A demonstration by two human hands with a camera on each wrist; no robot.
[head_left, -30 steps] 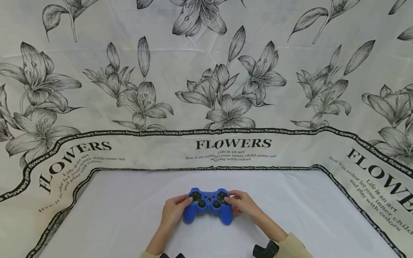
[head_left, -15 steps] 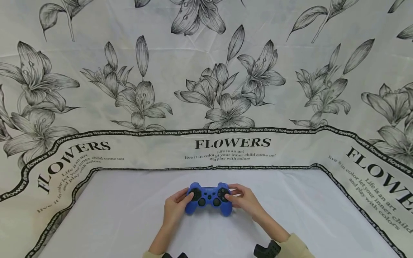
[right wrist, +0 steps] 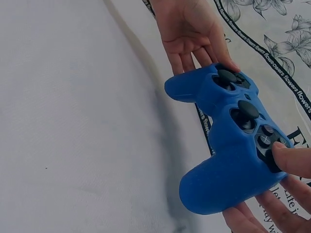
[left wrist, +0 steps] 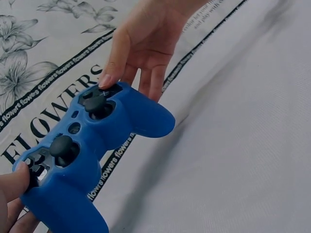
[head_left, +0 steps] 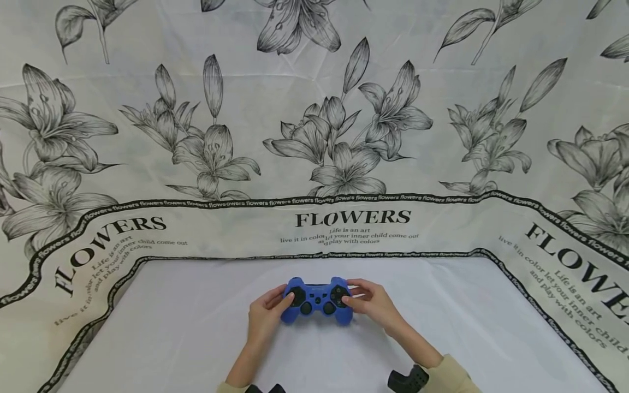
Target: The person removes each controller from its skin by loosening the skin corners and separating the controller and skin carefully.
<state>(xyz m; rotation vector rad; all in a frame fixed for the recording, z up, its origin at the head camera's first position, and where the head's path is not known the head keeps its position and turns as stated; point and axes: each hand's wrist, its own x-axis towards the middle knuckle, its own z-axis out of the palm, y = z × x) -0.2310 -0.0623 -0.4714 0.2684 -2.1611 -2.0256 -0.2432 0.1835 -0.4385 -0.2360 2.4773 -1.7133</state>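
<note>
A blue game controller (head_left: 317, 301) with black sticks and buttons is held up over the white table by both hands. The left hand (head_left: 265, 317) grips its left end, thumb on the directional pad and fingers behind. On the other end, the right hand (head_left: 374, 305) pinches it with the thumb at the face buttons and the fingers beneath. Both grips of the controller (right wrist: 228, 182) stick out toward the person in the right wrist view. In the left wrist view the far hand (left wrist: 148, 46) is the right one, and the controller (left wrist: 92, 141) spans between both hands.
White cloth covers the table (head_left: 187, 327). Behind and beside it hangs a flower-print cloth (head_left: 236, 229) with black lettering and borders. A black device (head_left: 408, 379) sits by the right sleeve (head_left: 449, 376).
Over the last second both hands lifted the controller a little away from the person and tilted its front up. Since half a second ago it has stayed nearly still.
</note>
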